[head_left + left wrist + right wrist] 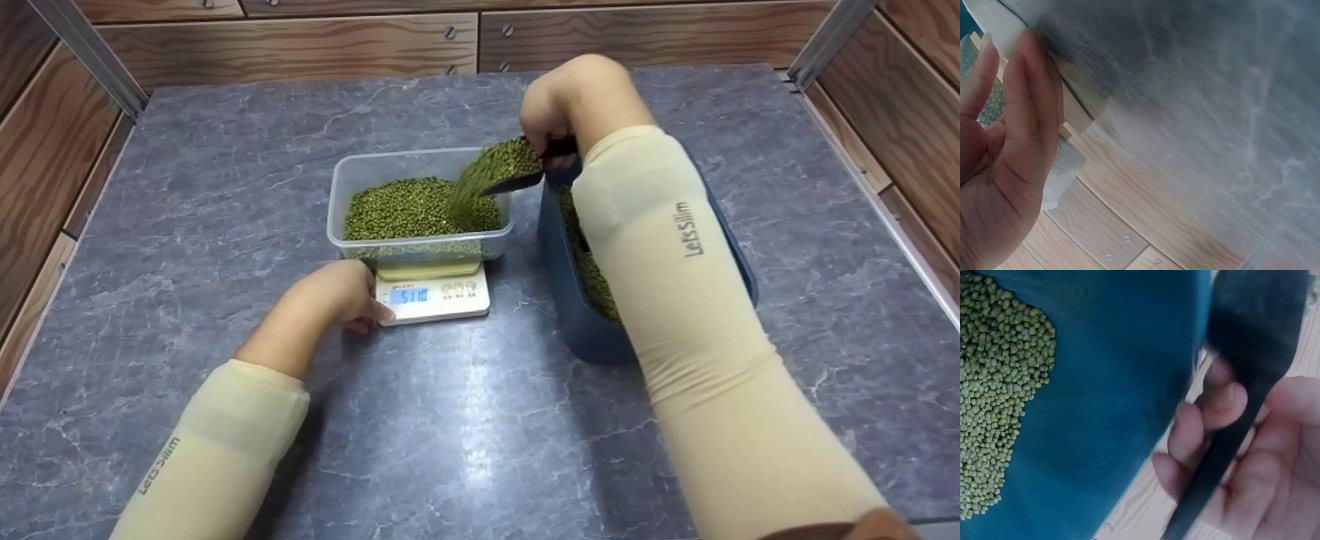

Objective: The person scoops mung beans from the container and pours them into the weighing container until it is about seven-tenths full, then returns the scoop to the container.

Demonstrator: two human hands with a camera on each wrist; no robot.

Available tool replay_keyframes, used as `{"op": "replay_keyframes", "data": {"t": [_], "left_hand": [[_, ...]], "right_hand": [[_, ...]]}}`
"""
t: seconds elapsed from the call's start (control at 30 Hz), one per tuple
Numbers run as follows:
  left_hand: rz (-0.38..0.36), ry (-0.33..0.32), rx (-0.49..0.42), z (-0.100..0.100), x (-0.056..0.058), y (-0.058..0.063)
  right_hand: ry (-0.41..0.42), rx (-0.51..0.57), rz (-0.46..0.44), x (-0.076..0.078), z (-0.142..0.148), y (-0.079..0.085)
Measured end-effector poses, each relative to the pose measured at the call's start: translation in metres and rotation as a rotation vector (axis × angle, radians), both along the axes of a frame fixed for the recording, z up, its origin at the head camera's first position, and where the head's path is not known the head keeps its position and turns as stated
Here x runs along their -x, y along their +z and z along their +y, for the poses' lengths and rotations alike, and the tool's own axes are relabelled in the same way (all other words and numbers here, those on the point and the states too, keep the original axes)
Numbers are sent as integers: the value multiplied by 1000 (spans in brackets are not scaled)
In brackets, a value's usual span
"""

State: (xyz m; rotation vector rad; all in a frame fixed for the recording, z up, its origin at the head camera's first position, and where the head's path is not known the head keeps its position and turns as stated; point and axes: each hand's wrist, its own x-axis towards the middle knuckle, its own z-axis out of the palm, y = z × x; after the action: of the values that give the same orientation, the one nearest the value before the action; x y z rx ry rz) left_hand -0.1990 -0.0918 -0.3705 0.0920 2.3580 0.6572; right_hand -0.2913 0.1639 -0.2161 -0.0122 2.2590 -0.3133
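My right hand point(551, 112) grips the handle of a black scoop point(1258, 320), tilted over the near right side of a clear plastic container point(352, 244). Green mung beans point(405, 210) pour off the scoop onto the heap inside. The container sits on a white digital kitchen scale point(472, 304) with a lit display. At the scale's near left corner my left hand point(337, 296) pinches its edge between thumb and fingers. In the left wrist view, the thumb point(982, 79) and fingers lie along the white edge.
A deep blue bin point(562, 300) holding more mung beans point(999, 382) stands right of the scale, partly hidden under my right forearm. The grey marbled tabletop point(420, 420) is bordered by wood-patterned panels point(300, 49) and metal posts.
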Motion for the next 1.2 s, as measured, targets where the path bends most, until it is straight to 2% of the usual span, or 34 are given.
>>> {"op": "replay_keyframes", "data": {"t": [0.1,0.13,0.23,0.3,0.33,0.43,0.63,0.9,1.1,1.2], "left_hand": [[-4,7,-9,0,0,0],[0,-4,0,0,0,0],[10,-34,25,-1,0,-1],[17,-46,39,-2,0,-1],[19,-50,43,-2,0,0],[6,-24,11,-2,0,0],[-6,3,-12,-1,-1,0],[3,-13,-7,1,-1,1],[5,-16,-17,3,-1,0],[24,-43,19,3,0,0]], "right_hand": [[83,-58,53,-4,-7,1],[143,-93,88,-6,-10,2],[312,-227,223,-12,-20,6],[390,-342,334,-17,-30,8],[414,-399,388,-21,-35,8],[416,-513,509,-30,-50,7],[503,-624,637,-44,-67,1],[529,-627,668,-48,-67,-2],[498,-508,688,-44,-51,2],[494,-442,671,-43,-37,10]]}}
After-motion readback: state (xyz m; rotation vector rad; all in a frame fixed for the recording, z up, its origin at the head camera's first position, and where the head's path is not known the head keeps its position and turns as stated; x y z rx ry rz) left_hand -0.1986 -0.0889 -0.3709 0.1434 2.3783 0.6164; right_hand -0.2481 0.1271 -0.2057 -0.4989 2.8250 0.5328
